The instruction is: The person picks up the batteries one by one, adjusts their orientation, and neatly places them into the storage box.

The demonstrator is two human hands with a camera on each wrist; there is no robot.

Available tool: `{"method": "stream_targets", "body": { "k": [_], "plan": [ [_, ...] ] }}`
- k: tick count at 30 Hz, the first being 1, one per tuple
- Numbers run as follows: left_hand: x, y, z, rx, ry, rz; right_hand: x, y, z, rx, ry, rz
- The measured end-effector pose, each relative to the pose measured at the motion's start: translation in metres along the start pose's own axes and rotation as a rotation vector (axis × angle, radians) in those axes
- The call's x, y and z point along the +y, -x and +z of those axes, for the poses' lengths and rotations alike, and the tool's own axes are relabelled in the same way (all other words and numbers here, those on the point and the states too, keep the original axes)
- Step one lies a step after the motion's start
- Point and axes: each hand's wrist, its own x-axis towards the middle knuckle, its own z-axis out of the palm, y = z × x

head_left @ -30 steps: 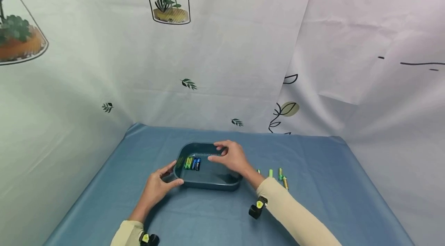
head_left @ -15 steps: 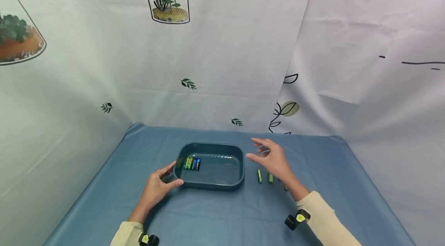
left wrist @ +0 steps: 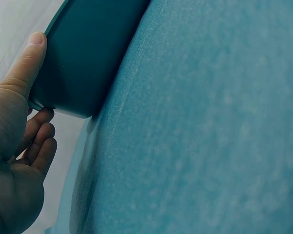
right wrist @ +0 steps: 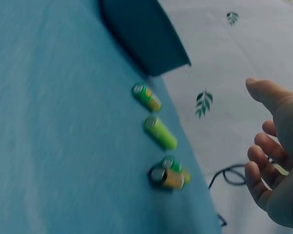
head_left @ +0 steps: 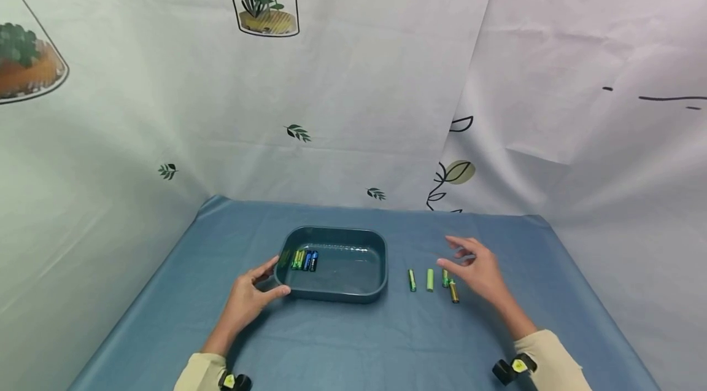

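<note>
A dark teal rectangular tray (head_left: pixel 337 296) stands on the cloth. My left hand (head_left: pixel 250 296) holds its near left corner, thumb on the front wall and fingers at the left side; the left wrist view shows the thumb (left wrist: pixel 31 58) against the tray wall (left wrist: pixel 88 53). Inside, green-yellow batteries (head_left: pixel 299 259) and blue batteries (head_left: pixel 310 261) lie side by side at the left. To the tray's right lie a green battery (head_left: pixel 412 280), a light green battery (head_left: pixel 429 280), another green one and a gold-and-dark battery (head_left: pixel 454 291). Above these last two hovers my right hand (head_left: pixel 479 268), fingers loosely spread, holding nothing.
A blue cloth (head_left: pixel 353 348) covers the table. White printed fabric (head_left: pixel 353 102) hangs behind it and along both sides. Each wrist carries a small black camera, such as the right one (head_left: pixel 513 367).
My right hand has moved from over the tray rightward, to just above the loose batteries. These batteries are now uncovered. The left hand stays on the tray's corner.
</note>
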Motion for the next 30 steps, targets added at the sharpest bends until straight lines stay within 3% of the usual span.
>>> {"method": "stream_targets", "body": {
  "k": [15,30],
  "plan": [
    [0.000,0.000,-0.001,-0.006,0.006,0.009,0.034,0.032,-0.007,-0.145,0.069,0.122],
    [0.000,0.001,-0.001,-0.003,0.006,0.014,0.042,0.042,-0.004,-0.185,0.099,0.159]
  ]
}}
